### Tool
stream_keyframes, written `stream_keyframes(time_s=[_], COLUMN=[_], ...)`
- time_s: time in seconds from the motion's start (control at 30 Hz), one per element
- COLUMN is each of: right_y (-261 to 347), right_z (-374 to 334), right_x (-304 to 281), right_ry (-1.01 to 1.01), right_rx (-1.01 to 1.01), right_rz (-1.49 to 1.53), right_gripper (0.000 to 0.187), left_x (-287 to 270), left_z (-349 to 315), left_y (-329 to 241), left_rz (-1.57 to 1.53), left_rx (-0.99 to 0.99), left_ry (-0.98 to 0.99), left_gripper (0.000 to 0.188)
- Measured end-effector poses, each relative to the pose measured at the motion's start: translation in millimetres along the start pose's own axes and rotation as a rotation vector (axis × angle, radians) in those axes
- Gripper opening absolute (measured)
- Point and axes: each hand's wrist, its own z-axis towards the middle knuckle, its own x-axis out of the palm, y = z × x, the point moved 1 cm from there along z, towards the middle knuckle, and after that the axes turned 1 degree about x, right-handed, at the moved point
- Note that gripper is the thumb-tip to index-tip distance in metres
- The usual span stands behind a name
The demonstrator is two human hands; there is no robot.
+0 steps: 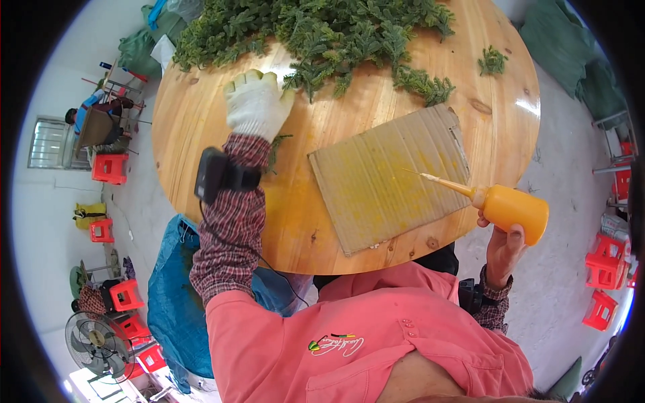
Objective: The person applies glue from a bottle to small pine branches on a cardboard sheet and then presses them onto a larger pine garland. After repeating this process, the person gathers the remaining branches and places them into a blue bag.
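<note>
The right hand (504, 251) has its grip round the bottle (516, 212), right of the cardboard (386, 191), nozzle (451, 185) over it; too hard a squeeze could drip past its edge onto the counter (289, 228). Left of the cardboard is the gloved left hand (258, 105), grip unclear: I cannot tell. Beyond lie sprigs (366, 41).

Plastic bottle (516, 213), ridged cardboard (386, 191); glossy wooden table (295, 221)
</note>
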Motion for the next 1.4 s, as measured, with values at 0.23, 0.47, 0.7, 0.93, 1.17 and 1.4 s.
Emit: stream_keyframes(time_s=[0.23,0.47,0.7,0.93,1.17,1.4], right_y=[-1,-1,-2,5,5,0], right_z=[1,3,0,-2,-4,-3], right_x=[-10,-13,-27,-38,-23,-15], right_ry=[-0.07,-0.06,-0.102,-0.137,-0.047,-0.08], right_rx=[0.023,-0.002,-0.013,-0.01,0.015,0.035], right_rz=[-0.033,-0.007,0.003,0.031,0.064,0.09], right_gripper=[0.065,0.064,0.063,0.065,0.066,0.069], left_x=[9,-29,-36,-17,-27,-31], left_z=[18,-6,-46,-96,-115,-119], left_y=[10,38,-5,-54,-61,-85], left_rz=[0.003,-0.011,-0.658,-0.578,-0.53,-0.532], left_rx=[-0.095,-0.098,0.203,0.476,0.549,0.5], left_ry=[0.123,-0.33,-0.574,-0.268,-0.404,-0.317], left_gripper=[0.032,0.024,0.014,0.023,0.037,0.035])
